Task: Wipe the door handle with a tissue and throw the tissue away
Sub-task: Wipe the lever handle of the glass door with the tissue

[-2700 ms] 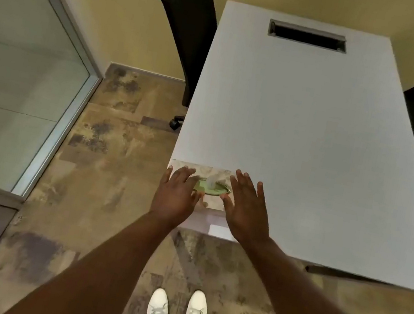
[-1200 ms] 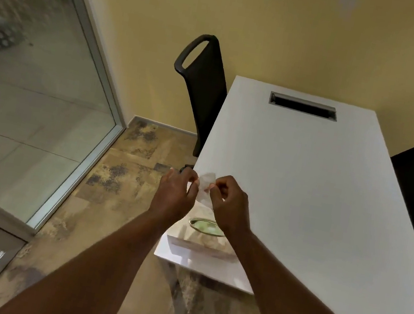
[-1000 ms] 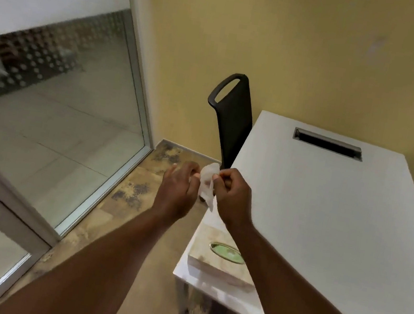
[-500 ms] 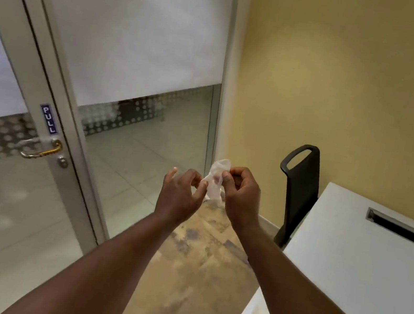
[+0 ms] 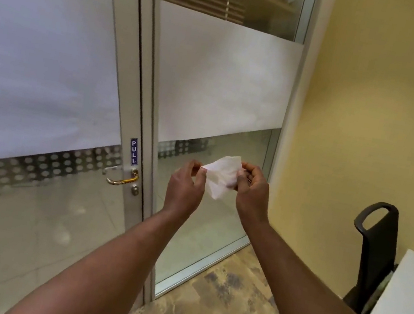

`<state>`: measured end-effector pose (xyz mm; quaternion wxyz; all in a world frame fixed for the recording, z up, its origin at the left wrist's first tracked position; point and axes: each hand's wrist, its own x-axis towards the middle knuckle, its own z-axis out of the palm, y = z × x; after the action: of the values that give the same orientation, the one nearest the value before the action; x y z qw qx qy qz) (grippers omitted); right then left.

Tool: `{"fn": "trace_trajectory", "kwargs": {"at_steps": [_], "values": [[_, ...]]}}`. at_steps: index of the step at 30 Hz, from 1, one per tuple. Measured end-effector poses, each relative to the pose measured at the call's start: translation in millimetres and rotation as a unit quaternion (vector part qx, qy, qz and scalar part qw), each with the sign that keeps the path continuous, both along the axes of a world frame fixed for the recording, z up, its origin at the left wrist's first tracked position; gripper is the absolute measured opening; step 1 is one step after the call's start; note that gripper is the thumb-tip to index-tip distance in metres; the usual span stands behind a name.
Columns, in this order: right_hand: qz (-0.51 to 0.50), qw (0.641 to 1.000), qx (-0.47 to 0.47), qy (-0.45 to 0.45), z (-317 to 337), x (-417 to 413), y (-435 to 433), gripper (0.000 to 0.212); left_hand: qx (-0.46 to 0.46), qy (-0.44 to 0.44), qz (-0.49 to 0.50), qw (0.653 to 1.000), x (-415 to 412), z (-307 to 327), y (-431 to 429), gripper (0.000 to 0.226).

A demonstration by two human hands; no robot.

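Turned from table to door; both hands pinching tissue (unfolding); door handle unwiped, disposal pending.

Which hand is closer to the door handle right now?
Left. The left hand is just right of the handle; the right hand is farther right, across the tissue.

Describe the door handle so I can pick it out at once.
Start at the frosted glass door on the left and follow its grey metal frame down to the small blue PULL sign. Just below it, the curved gold lever handle points left. It is the only gold part, above a small round silver lock.
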<state>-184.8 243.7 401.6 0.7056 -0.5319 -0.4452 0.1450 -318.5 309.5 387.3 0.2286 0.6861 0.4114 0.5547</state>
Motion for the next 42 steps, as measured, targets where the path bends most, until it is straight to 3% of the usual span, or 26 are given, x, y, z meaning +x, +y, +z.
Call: {"fn": "trace_trajectory", "kwargs": {"at_steps": [10, 18, 25, 31, 35, 42], "values": [[0.112, 0.993, -0.013, -0.021, 18, -66, 99, 0.018, 0.066, 0.01, 0.061, 0.996, -74, 27, 76, 0.013], [0.23, 0.972, 0.013, 0.052, 18, -97, 197, 0.033, 0.071, 0.02, 0.12, 0.99, -111, 21, 160, 0.012], [0.309, 0.938, 0.013, 0.157, 20, -102, 303, 0.019, 0.079, 0.065, 0.19, 0.976, -125, 11, 244, 0.013], [0.349, 0.918, 0.0, 0.19, 12, -100, 380, 0.036, 0.105, 0.156, 0.276, 0.943, -136, 4, 304, 0.021], [0.339, 0.917, -0.009, 0.211, -3, -106, 413, 0.03, 0.093, 0.27, 0.317, 0.904, -149, -15, 324, 0.028], [0.336, 0.913, -0.027, 0.231, -49, -112, 458, 0.02, 0.064, 0.391, 0.317, 0.862, -181, -45, 359, 0.059]]}}
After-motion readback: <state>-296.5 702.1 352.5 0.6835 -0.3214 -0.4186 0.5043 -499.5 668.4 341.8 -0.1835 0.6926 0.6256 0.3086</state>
